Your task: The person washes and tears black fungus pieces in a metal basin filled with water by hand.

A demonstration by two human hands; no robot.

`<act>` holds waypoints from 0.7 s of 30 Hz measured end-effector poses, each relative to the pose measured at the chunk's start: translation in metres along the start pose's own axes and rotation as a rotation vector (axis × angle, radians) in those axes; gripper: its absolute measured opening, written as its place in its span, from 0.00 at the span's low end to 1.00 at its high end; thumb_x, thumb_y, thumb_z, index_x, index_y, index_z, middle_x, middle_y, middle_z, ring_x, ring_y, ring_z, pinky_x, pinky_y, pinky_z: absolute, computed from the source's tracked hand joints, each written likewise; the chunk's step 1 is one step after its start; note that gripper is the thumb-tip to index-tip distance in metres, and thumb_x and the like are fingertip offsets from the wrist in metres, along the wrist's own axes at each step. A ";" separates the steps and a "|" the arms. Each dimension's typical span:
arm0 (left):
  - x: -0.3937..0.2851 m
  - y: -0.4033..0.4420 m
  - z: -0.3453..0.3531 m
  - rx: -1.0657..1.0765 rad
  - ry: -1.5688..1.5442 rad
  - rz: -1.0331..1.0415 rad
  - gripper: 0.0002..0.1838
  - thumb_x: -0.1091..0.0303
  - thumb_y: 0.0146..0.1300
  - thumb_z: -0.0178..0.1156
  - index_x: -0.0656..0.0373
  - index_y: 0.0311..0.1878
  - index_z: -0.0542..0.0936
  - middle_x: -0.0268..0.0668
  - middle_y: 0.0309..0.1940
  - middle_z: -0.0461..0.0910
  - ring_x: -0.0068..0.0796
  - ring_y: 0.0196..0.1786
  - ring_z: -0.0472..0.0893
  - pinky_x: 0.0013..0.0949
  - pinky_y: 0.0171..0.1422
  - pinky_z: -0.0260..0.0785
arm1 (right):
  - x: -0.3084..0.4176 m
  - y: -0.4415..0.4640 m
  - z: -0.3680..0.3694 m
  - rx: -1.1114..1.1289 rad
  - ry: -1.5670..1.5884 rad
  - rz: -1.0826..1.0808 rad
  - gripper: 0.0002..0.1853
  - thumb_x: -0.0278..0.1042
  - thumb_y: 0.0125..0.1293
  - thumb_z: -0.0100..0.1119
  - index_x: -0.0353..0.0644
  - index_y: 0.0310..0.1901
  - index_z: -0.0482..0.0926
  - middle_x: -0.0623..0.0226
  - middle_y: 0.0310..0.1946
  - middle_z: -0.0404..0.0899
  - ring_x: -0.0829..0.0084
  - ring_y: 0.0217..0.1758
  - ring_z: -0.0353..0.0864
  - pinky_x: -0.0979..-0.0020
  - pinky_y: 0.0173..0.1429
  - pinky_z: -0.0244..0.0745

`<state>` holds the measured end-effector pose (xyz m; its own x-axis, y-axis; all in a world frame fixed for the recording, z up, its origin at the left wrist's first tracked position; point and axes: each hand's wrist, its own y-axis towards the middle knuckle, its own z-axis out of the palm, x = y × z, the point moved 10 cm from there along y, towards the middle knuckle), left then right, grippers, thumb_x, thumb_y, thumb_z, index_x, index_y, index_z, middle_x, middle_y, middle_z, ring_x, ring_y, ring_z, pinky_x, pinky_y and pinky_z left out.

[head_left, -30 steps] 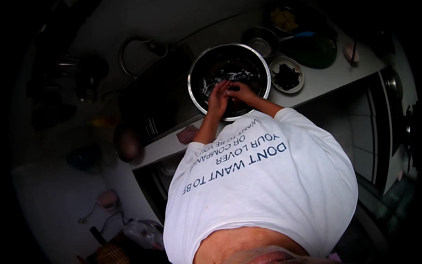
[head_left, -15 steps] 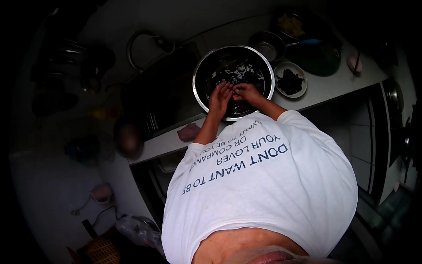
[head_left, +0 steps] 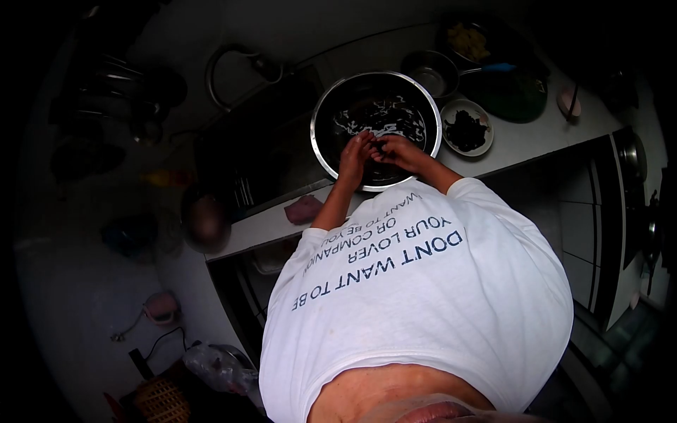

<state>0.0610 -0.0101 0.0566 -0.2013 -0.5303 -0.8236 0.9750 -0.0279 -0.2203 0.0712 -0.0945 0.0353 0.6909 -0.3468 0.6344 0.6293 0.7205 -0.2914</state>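
Note:
A large metal basin (head_left: pixel 318 156) with dark, rippling water stands on the counter. Over its near part, my left hand (head_left: pixel 354 156) has its fingers bent and drawn together. My right hand (head_left: pixel 396 151) is beside it, fingers curled inward, the fingertips of both hands nearly meeting. Something small and dark shows between them, too dim to make out. Right of the basin is a white bowl (head_left: pixel 484 145) holding dark pieces (head_left: pixel 467 131).
Behind the bowl are a pan (head_left: pixel 431 73) with a blue handle and a dark green board (head_left: pixel 511 95). Yellow pieces (head_left: pixel 468 42) lie farther back. A curved faucet (head_left: pixel 211 74) is at the left. A pinkish cloth (head_left: pixel 304 210) lies on the counter edge.
The view has shifted slightly, moving the basin a little rightward in the picture. The fingers of my left hand have bent in closer to my right hand, and the ripples differ.

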 end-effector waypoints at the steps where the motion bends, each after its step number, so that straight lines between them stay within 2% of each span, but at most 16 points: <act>1: 0.001 0.000 0.000 0.005 0.031 -0.002 0.23 0.56 0.63 0.45 0.65 0.54 0.64 0.42 0.50 0.69 0.29 0.52 0.70 0.30 0.54 0.62 | 0.002 -0.003 0.004 -0.019 -0.005 0.007 0.12 0.25 0.58 0.47 0.34 0.43 0.68 0.61 0.36 0.73 0.72 0.40 0.75 0.72 0.46 0.73; 5: 0.002 -0.002 0.007 0.044 0.195 -0.009 0.24 0.54 0.63 0.43 0.64 0.54 0.65 0.41 0.50 0.69 0.29 0.51 0.70 0.29 0.51 0.62 | -0.007 0.000 -0.007 -0.128 -0.100 0.051 0.11 0.34 0.58 0.55 0.37 0.39 0.71 0.66 0.31 0.74 0.78 0.33 0.75 0.81 0.35 0.72; 8: -0.001 -0.004 0.011 0.037 0.231 -0.004 0.25 0.53 0.63 0.42 0.63 0.54 0.65 0.40 0.50 0.70 0.29 0.51 0.71 0.28 0.50 0.62 | -0.012 0.012 -0.028 -0.135 -0.168 -0.014 0.09 0.32 0.57 0.55 0.38 0.36 0.72 0.67 0.27 0.75 0.80 0.28 0.74 0.82 0.27 0.68; 11: -0.008 -0.005 0.007 -0.019 0.192 0.007 0.25 0.52 0.63 0.42 0.63 0.54 0.65 0.39 0.50 0.70 0.29 0.52 0.71 0.29 0.50 0.62 | -0.003 0.006 -0.031 -0.180 -0.320 -0.011 0.08 0.32 0.58 0.54 0.39 0.37 0.72 0.70 0.27 0.75 0.82 0.25 0.73 0.83 0.23 0.64; 12: -0.010 -0.006 0.004 -0.042 0.176 0.010 0.25 0.52 0.62 0.42 0.64 0.54 0.65 0.38 0.50 0.70 0.29 0.52 0.70 0.29 0.50 0.62 | 0.005 0.000 -0.034 -0.242 -0.397 -0.026 0.07 0.31 0.58 0.53 0.40 0.37 0.71 0.70 0.26 0.75 0.83 0.24 0.72 0.83 0.23 0.64; 13: -0.006 -0.002 -0.006 -0.097 0.087 0.002 0.22 0.56 0.61 0.45 0.62 0.52 0.67 0.37 0.47 0.72 0.29 0.50 0.72 0.29 0.47 0.64 | 0.015 -0.006 -0.035 -0.304 -0.474 -0.042 0.07 0.31 0.58 0.53 0.40 0.37 0.71 0.70 0.26 0.75 0.83 0.23 0.72 0.83 0.23 0.64; 16: 0.000 0.004 -0.032 -0.205 0.375 -0.049 0.17 0.63 0.59 0.50 0.60 0.49 0.70 0.36 0.44 0.74 0.29 0.48 0.73 0.29 0.43 0.66 | 0.051 -0.021 -0.041 -0.432 -0.709 -0.184 0.03 0.28 0.60 0.48 0.39 0.34 0.69 0.67 0.25 0.75 0.82 0.22 0.73 0.81 0.25 0.67; 17: -0.004 0.006 -0.038 -0.246 0.558 0.000 0.15 0.71 0.54 0.55 0.59 0.46 0.73 0.37 0.40 0.76 0.29 0.44 0.75 0.30 0.43 0.67 | 0.066 -0.026 -0.046 -0.458 -0.780 -0.268 0.03 0.28 0.60 0.47 0.38 0.34 0.69 0.67 0.24 0.75 0.81 0.21 0.73 0.80 0.26 0.67; 19: 0.017 0.021 -0.057 -0.195 0.683 0.040 0.15 0.73 0.52 0.55 0.60 0.45 0.73 0.38 0.39 0.77 0.29 0.43 0.76 0.29 0.45 0.67 | 0.096 -0.043 -0.051 -0.525 -0.812 -0.396 0.03 0.26 0.61 0.45 0.37 0.34 0.68 0.64 0.24 0.76 0.80 0.20 0.73 0.78 0.27 0.68; 20: 0.027 0.028 -0.063 -0.169 0.746 0.061 0.15 0.74 0.51 0.56 0.61 0.44 0.74 0.39 0.38 0.77 0.29 0.42 0.76 0.29 0.46 0.67 | 0.116 -0.056 -0.056 -0.629 -0.892 -0.475 0.02 0.25 0.60 0.46 0.39 0.34 0.69 0.65 0.21 0.76 0.79 0.20 0.75 0.76 0.26 0.69; 21: 0.032 0.034 -0.064 -0.164 0.790 0.065 0.15 0.75 0.47 0.55 0.61 0.42 0.75 0.43 0.37 0.77 0.34 0.42 0.77 0.30 0.48 0.67 | 0.136 -0.071 -0.057 -0.703 -0.971 -0.513 0.03 0.26 0.60 0.46 0.39 0.36 0.69 0.63 0.23 0.76 0.77 0.22 0.75 0.75 0.28 0.70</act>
<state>0.0817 0.0258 -0.0104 -0.2113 0.2304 -0.9499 0.9732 0.1398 -0.1825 0.1408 -0.2267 0.1017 -0.0339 0.2988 0.9537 0.9976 0.0670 0.0145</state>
